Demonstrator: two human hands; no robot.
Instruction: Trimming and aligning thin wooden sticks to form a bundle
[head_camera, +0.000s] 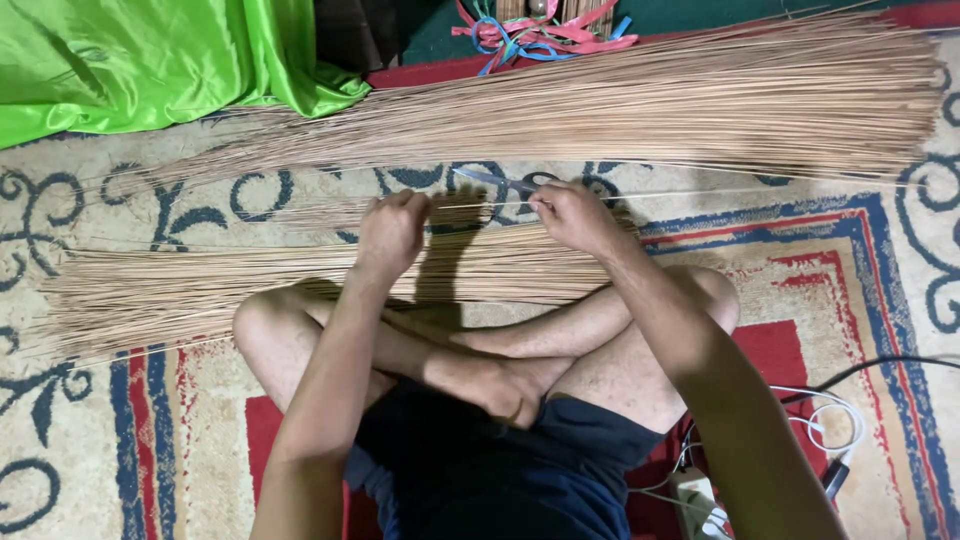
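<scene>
Head view: a large pile of thin tan sticks (640, 100) lies across the patterned carpet (880, 300), a smaller sheaf (200, 285) nearer the crossed legs. Green satin cloth (130, 60) and coloured plastic strips (540, 35) sit beyond. The left hand (392, 232) pinches a single stick (700, 193); the right hand (570, 215) is curled around a slim metal blade (492, 180) against it.

A patterned carpet (880, 300) bears two bundles of thin sticks (620, 110), green cloth (150, 60) and cables (830, 420).
</scene>
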